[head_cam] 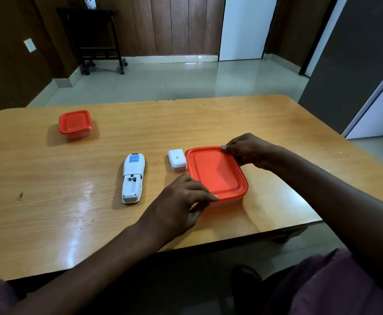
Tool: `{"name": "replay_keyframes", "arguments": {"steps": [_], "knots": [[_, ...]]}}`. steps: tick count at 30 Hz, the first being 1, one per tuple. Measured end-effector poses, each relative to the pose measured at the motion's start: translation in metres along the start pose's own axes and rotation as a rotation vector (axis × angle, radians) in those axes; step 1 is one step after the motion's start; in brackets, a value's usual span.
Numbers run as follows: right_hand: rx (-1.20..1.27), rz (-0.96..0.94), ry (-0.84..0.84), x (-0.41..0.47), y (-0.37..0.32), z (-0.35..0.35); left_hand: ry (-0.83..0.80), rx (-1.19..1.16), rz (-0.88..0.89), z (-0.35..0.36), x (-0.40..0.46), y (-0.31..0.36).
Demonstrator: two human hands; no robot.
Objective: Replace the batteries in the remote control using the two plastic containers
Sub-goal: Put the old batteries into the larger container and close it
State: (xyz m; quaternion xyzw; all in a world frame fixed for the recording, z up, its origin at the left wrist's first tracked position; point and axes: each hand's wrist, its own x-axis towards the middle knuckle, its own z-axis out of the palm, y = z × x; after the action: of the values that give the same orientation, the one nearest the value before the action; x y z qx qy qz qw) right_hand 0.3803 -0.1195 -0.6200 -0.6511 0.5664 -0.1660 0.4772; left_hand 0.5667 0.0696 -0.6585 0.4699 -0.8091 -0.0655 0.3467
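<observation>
A white remote control [133, 177] lies face down on the wooden table [49, 223], its battery bay open and empty. Its white battery cover [176, 159] rests to its right. Beside the cover stands a large plastic container with an orange lid [216, 172]. My left hand [181, 201] grips the lid's near left corner. My right hand [247, 151] holds the lid's far right corner. A small container with an orange lid [75, 123] sits shut at the far left of the table. No batteries are visible.
The table's front edge runs close to my body, and its right edge lies just past the large container. Beyond the table are a tiled floor, a dark wheeled stand [95, 39] and wooden wall panels.
</observation>
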Motion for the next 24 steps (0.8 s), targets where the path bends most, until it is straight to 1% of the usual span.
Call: {"name": "replay_keyframes", "arguments": {"steps": [3, 8, 10, 13, 15, 17, 22, 24], "knots": [[0.035, 0.025, -0.005, 0.002, 0.001, -0.004, -0.024, -0.024, -0.009, -0.003, 0.001, -0.002], [0.020, 0.006, -0.003, -0.001, 0.002, -0.003, -0.030, -0.028, -0.019, -0.005, 0.001, -0.003], [-0.088, -0.013, 0.023, -0.006, 0.004, 0.001, -0.021, -0.031, -0.022, -0.004, 0.001, -0.003], [-0.344, -0.086, 0.155, -0.012, 0.012, 0.021, -0.016, -0.032, -0.026, -0.003, 0.000, -0.004], [-0.430, -0.143, 0.285, -0.011, 0.019, 0.034, -0.008, -0.037, -0.027, -0.003, 0.000, -0.004], [-0.452, -0.155, 0.362, -0.010, 0.023, 0.040, -0.004, -0.041, -0.032, -0.002, -0.001, -0.004], [-0.405, -0.175, 0.420, -0.011, 0.026, 0.043, 0.013, -0.047, -0.060, 0.001, -0.001, -0.006], [-0.434, -0.178, 0.445, -0.012, 0.027, 0.042, 0.009, -0.053, -0.070, 0.000, 0.000, -0.006]]}}
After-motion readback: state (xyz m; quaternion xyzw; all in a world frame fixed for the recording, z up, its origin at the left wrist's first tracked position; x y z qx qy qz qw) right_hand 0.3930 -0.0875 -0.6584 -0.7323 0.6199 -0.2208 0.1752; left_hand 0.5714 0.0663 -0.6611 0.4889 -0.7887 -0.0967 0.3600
